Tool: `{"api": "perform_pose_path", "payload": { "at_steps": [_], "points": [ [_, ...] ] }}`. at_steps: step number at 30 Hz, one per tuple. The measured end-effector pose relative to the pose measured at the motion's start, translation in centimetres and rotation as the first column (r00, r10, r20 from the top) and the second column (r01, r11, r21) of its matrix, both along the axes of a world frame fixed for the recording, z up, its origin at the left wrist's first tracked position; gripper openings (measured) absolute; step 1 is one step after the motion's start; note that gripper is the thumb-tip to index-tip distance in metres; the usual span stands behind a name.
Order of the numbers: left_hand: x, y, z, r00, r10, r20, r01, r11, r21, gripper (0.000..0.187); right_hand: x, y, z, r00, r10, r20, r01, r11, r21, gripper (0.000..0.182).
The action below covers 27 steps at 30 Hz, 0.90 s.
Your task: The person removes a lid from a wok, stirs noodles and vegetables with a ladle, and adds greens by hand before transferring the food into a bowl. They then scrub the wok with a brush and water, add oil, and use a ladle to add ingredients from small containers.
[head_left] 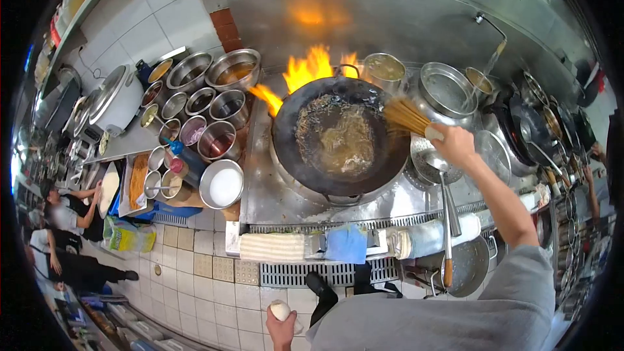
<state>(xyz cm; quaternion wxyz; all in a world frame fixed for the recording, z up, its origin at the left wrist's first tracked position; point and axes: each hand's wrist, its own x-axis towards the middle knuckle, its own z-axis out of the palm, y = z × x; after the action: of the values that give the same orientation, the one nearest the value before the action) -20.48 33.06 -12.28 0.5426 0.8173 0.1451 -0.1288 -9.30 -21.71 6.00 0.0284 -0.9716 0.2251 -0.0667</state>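
Note:
A bamboo brush [406, 117] is in my right hand [450, 145], its bristles over the right rim of a black wok [338, 136]. Brownish liquid with foam and dark bits lies in the wok, and flames rise behind it. My left hand [281, 326], low near my body, is closed around a pale cloth or similar white item [281, 310]. Below my right wrist a ladle [439, 161] rests in a perforated strainer [426, 156], its handle pointing toward me.
Metal pots and bowls of sauces stand left of the wok, with a bowl of white powder [225, 184] nearest. At right are a steel basin [448, 90], a running tap [500, 45] and stacked pans. Folded towels [273, 246] line the front edge. Two people are at far left.

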Motion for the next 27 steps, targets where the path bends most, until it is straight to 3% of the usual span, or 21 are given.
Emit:
{"api": "perform_pose_path", "payload": {
  "at_steps": [3,6,7,8,9,10,11,12,13,15,17,18,19,20,21,22,23,24,27],
  "points": [
    [-1.0,0.3,-0.4,0.999,0.048,0.004,-0.048,0.998,-0.030,0.036,0.8,4.7,1.3,0.997,0.050,-0.053,-0.049,0.999,0.016,0.032],
    [-1.6,0.5,0.1,0.996,0.079,0.036,-0.077,0.996,-0.046,0.038,4.0,3.5,-2.9,0.976,0.130,-0.175,-0.131,0.991,0.010,0.030],
    [-1.2,0.4,0.3,0.996,0.071,0.048,-0.070,0.997,-0.040,0.039,6.3,1.0,-5.3,0.994,0.110,-0.011,-0.110,0.994,-0.022,0.029],
    [-0.9,0.0,0.5,0.995,0.087,0.055,-0.085,0.996,-0.039,0.039,9.3,0.5,-5.1,0.999,0.044,0.008,-0.044,0.998,0.041,0.028],
    [-0.9,-0.2,1.2,0.996,0.084,0.026,-0.083,0.996,-0.028,0.039,12.6,0.0,-6.9,0.989,-0.027,0.142,0.017,0.997,0.077,0.028],
    [-0.7,-0.4,1.8,0.997,0.072,-0.001,-0.072,0.997,-0.019,0.040,14.4,2.3,-6.9,0.964,-0.085,0.252,0.046,0.986,0.158,0.027],
    [-0.4,-0.9,2.4,0.999,0.047,0.002,-0.047,0.999,-0.002,0.039,16.2,3.9,-9.6,0.937,-0.130,0.324,0.093,0.987,0.128,0.028],
    [0.2,-1.3,2.7,0.999,0.042,0.004,-0.042,0.999,0.001,0.039,16.6,7.0,-10.2,0.946,-0.184,0.267,0.128,0.968,0.215,0.030],
    [0.2,-1.4,3.1,0.998,0.035,-0.043,-0.033,0.998,0.055,0.039,15.6,9.7,-10.0,0.960,-0.125,0.249,0.054,0.960,0.274,0.033],
    [0.2,-1.3,3.3,0.996,0.032,-0.079,-0.023,0.994,0.106,0.039,13.4,11.8,-13.5,0.938,0.077,0.337,-0.163,0.958,0.235,0.039],
    [-0.9,-0.4,3.0,0.997,0.067,-0.027,-0.066,0.998,0.008,0.038,9.7,12.5,-11.4,0.990,0.075,0.122,-0.108,0.952,0.286,0.041],
    [-1.9,0.7,2.2,0.996,0.081,-0.022,-0.081,0.997,0.012,0.038,8.5,11.4,-11.1,0.995,0.072,0.075,-0.087,0.972,0.216,0.042],
    [-3.3,2.1,1.1,0.990,0.131,-0.043,-0.132,0.991,-0.021,0.037,8.7,9.0,-12.3,0.994,0.024,0.107,-0.049,0.972,0.230,0.042],
    [-4.0,2.6,0.5,0.982,0.177,-0.068,-0.181,0.982,-0.057,0.036,9.8,6.5,-13.0,0.966,0.016,0.258,-0.079,0.969,0.236,0.042],
    [-4.4,2.5,1.4,0.964,0.241,-0.116,-0.255,0.959,-0.125,0.036,12.5,5.3,-12.5,0.960,-0.104,0.260,0.028,0.959,0.282,0.041],
    [-4.7,3.0,1.1,0.966,0.233,-0.113,-0.246,0.963,-0.114,0.036,14.8,6.6,-10.1,0.919,-0.328,0.221,0.217,0.886,0.411,0.038],
    [-4.7,3.6,-0.1,0.967,0.221,-0.123,-0.237,0.963,-0.130,0.035,16.6,7.1,-11.7,0.868,-0.386,0.314,0.189,0.839,0.510,0.039],
    [-4.9,4.5,-0.7,0.967,0.210,-0.142,-0.230,0.963,-0.139,0.035,17.0,9.6,-12.1,0.872,-0.389,0.296,0.188,0.826,0.532,0.041],
    [-4.3,4.8,-0.7,0.956,0.216,-0.198,-0.252,0.950,-0.183,0.035,14.2,15.4,-11.7,0.970,-0.142,0.199,-0.016,0.775,0.632,0.047]
  ]
}}
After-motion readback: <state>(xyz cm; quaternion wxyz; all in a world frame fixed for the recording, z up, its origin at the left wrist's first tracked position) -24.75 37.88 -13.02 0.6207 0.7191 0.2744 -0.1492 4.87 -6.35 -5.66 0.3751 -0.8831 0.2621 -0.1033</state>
